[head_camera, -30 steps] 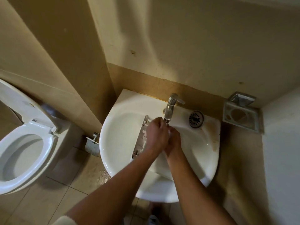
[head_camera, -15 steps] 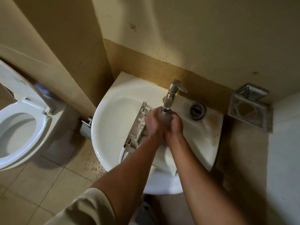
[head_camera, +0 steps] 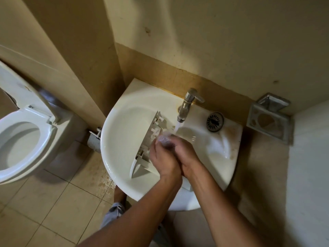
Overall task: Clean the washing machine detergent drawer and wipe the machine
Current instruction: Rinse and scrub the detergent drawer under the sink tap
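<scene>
Both hands are bunched together mid-frame right under the stream, left hand (head_camera: 164, 163) pressed against right hand (head_camera: 187, 156), fingers bent in toward the splash. Honestly can't tell whether they're pinching some small part or just rubbing each other. Water (head_camera: 178, 126) from the tap (head_camera: 187, 107) lands on the fingertips, and the detergent drawer (head_camera: 151, 132) lies tipped on its edge in the sink (head_camera: 114, 139), just beside the left hand, a bit left of centre. My take: this is the rinse step, so I'd get the drawer's ribbed compartments straight under the flow, tilt it so gunk runs out, and work fingers into the corners. Go easy on the tap, the floor tiles (head_camera: 105, 184) below the sink look splashed.
</scene>
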`<state>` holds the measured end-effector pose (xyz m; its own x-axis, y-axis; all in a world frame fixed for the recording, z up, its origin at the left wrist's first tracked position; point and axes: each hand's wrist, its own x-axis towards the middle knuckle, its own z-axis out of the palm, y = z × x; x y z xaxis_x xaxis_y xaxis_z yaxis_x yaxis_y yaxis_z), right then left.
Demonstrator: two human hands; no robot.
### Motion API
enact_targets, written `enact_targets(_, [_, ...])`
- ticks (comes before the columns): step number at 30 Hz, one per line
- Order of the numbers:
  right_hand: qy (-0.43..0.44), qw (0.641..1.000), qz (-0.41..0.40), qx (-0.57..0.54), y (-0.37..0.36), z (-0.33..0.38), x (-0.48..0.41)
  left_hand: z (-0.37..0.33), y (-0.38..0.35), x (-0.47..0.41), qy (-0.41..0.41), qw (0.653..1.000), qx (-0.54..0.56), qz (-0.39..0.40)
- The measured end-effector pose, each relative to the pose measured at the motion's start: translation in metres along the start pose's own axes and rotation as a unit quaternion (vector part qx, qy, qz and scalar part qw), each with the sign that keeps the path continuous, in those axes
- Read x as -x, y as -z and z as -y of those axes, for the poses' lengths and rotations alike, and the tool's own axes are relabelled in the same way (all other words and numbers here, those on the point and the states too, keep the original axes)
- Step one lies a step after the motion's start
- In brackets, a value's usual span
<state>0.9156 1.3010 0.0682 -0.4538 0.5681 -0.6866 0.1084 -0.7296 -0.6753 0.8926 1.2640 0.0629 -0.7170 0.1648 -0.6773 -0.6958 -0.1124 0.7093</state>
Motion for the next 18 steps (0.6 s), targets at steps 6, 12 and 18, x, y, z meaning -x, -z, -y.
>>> enact_targets(6, [0.045, 0.859, -0.006, 0.51, 0.0, 0.014, 0.008, -0.002, 0.012, 0.022, 0.13, 0.99, -0.035, -0.031])
enact_targets(12, [0.069, 0.864, -0.102, 0.488, 0.039, 0.009, -0.002, 0.013, 0.004, 0.033, 0.139, 0.983, -0.101, 0.069])
enact_targets(18, [-0.019, 0.987, -0.074, -0.142, 0.049, -0.012, -0.046, 0.004, -0.02, -0.007, 0.091, 0.979, -0.13, 0.126])
